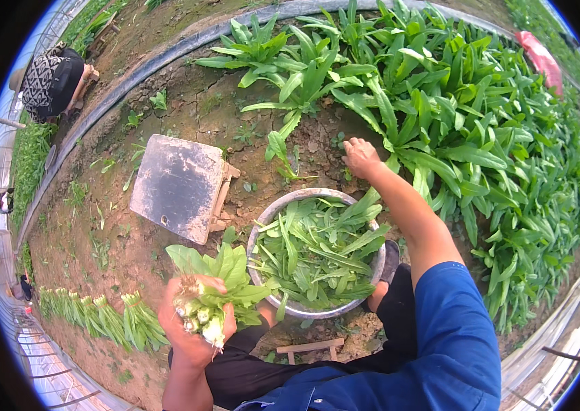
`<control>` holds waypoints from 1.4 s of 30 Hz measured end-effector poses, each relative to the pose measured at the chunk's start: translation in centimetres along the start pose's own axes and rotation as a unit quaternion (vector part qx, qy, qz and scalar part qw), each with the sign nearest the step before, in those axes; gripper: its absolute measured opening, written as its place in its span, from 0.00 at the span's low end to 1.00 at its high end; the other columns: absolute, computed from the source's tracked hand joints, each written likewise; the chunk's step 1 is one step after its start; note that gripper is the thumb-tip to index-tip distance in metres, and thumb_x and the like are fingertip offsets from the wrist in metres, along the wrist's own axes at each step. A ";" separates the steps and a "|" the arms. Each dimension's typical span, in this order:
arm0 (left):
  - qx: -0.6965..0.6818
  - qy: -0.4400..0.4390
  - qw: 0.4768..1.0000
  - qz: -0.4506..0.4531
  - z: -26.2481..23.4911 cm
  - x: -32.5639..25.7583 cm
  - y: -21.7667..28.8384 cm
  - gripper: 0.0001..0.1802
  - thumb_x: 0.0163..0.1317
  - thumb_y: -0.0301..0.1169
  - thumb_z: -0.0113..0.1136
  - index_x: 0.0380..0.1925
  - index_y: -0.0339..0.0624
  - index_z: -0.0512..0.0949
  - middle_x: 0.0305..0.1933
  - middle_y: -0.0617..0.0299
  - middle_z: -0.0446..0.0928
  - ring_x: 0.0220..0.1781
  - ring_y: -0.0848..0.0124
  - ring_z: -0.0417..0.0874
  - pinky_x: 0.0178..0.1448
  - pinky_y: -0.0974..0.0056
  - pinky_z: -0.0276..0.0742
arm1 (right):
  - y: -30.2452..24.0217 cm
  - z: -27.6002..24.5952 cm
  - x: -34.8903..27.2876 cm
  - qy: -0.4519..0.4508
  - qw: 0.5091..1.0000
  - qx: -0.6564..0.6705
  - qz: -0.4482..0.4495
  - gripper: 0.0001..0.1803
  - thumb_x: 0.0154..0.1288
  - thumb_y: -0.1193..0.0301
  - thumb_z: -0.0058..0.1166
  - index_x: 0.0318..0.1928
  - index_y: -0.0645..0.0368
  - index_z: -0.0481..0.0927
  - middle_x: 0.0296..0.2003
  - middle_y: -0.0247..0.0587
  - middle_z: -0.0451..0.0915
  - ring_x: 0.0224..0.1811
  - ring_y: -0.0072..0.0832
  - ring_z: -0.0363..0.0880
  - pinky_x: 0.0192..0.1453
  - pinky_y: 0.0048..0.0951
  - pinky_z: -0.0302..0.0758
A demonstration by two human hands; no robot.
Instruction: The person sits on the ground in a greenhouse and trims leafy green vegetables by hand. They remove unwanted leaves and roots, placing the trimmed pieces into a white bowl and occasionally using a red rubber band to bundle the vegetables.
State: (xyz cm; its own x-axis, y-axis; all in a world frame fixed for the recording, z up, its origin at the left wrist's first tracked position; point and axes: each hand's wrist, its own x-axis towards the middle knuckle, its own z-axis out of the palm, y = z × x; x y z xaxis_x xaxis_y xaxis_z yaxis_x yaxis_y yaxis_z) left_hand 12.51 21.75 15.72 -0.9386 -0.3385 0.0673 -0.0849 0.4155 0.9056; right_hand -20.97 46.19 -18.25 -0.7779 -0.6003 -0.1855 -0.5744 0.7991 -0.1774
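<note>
My left hand (190,318) is closed round a bunch of leafy greens (225,277), its pale cut stem ends and some brown roots turned toward me and the leaves pointing away. My right arm stretches forward past the tub, and my right hand (360,157) is low over the soil beside the leafy plants (434,130). Its fingers are slightly apart, and nothing shows in them. Between my feet stands a round grey tub (254,257), heaped with loose green leaves (321,250).
A low wooden stool (179,181) with a worn dark top stands left of the tub. Tied bunches of greens (101,318) lie in a row at the lower left. A grey hose (132,79) curves behind. Another person (50,82) bends down at far left. A red sack (542,58) lies far right.
</note>
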 end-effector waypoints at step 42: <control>0.110 -0.024 0.972 0.207 4.3 -1.4 1.4 0.29 0.38 0.40 0.79 0.41 0.38 0.81 0.74 0.37 0.62 0.75 0.38 0.63 0.74 0.42 0.62 | -17.1 -29.5 -20.2 0.150 0.923 0.334 -0.119 0.15 0.59 0.77 0.67 0.47 0.64 0.83 0.47 0.39 0.81 0.43 0.25 0.80 0.47 0.27 0.77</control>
State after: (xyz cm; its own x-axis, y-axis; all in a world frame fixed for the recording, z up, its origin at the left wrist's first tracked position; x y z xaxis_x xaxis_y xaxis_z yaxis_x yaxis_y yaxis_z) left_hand 12.24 26.43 15.12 -0.9216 -0.0652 0.3827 0.2400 0.6793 0.6935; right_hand -2.93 45.61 17.08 -0.7426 -0.6411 0.1938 -0.5312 0.3876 -0.7534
